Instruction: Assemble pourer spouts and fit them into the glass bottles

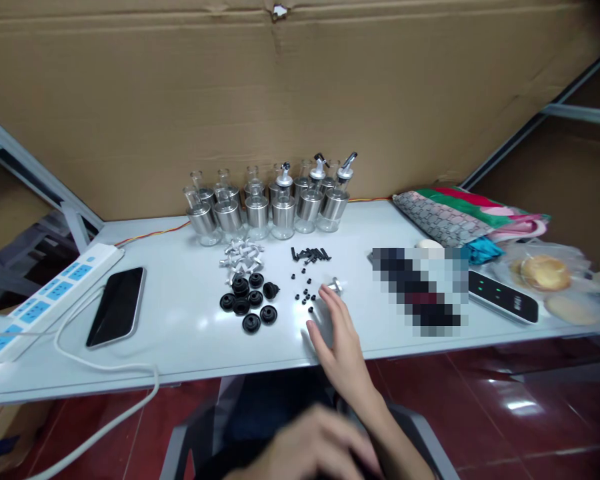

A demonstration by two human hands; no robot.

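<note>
Small metal cap [335, 286] just past open, empty right hand [337, 337], fingers spread flat above white table [180, 333].

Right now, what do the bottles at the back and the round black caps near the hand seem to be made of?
The bottles look like clear glass with brushed metal sleeves: see-through necks, grey shine below. The black caps look like matte rubber or plastic, hard to tell which. The right hand lies open beside them.

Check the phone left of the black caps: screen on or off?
Off. The phone lies flat, face up on the table, and its screen is uniformly black, showing only a faint reflection.
</note>
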